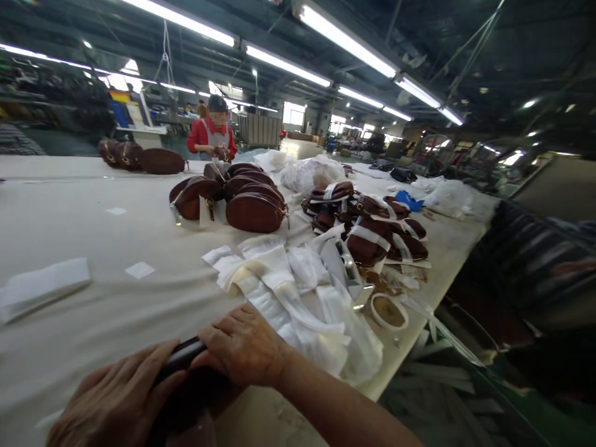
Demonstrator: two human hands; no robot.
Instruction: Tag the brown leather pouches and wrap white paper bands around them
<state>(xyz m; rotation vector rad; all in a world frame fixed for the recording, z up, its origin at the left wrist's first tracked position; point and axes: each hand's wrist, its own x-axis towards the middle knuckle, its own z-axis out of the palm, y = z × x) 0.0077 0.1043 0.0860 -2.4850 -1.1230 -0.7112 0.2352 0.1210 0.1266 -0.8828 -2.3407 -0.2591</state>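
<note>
At the near edge of the table, my left hand (118,394) and my right hand (244,347) grip the upper edge of a dark brown bag (190,397). The fingers of both hands curl over its smooth dark rim. Most of the bag's lower part is in shadow or cut off by the frame. Beyond my right hand lies a loose pile of white padding sheets (279,285). Farther back, several brown zippered bags (256,208) stand in a cluster.
Brown bags bound with white strips (370,239) are heaped at the right. A tape roll (389,311) and a tape dispenser (344,264) lie near the right edge. White wrap (44,285) sits at left. A co-worker (213,133) in red handles a brown item across the table.
</note>
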